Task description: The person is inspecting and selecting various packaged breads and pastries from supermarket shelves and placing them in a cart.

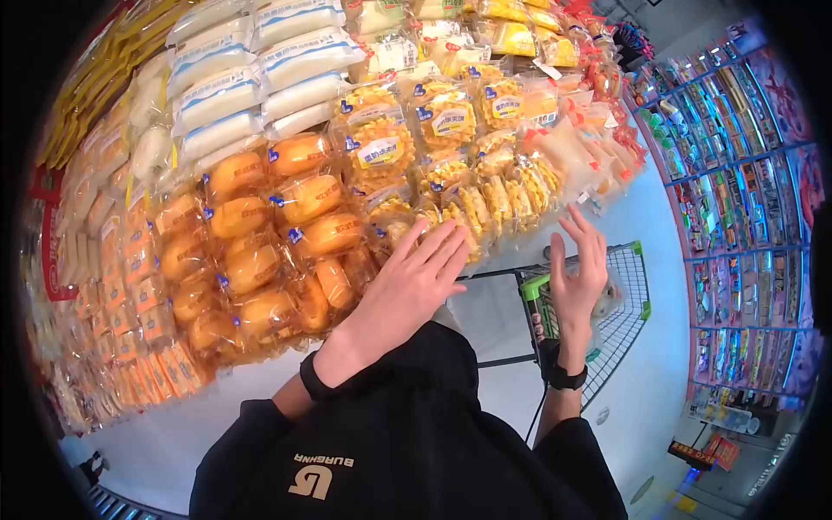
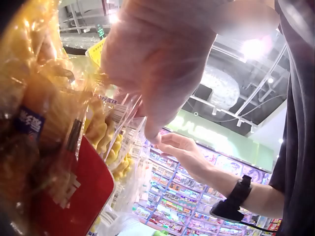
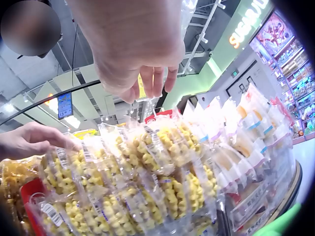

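My left hand (image 1: 400,293) reaches over the near edge of the display with fingers extended. Its fingertips lie on the clear-wrapped waffles (image 1: 472,212). In the right wrist view that left hand (image 3: 34,140) touches the tops of the yellow waffle packets (image 3: 106,187). Farther right, my right hand (image 1: 579,273) is raised over the cart's side with loosely bent fingers and nothing in them. Its own wrist view shows the right hand (image 3: 138,54) above the packet row. Beside the left hand lie bagged golden bread rolls (image 1: 312,198).
A shopping cart (image 1: 637,299) with a green handle stands at the right. White-wrapped loaves (image 1: 217,87) fill the display's back. Pale bagged pastries (image 1: 572,160) lie at its right end. Stocked shelves (image 1: 732,199) line the far right. A red sign (image 2: 78,191) sits among the packets.
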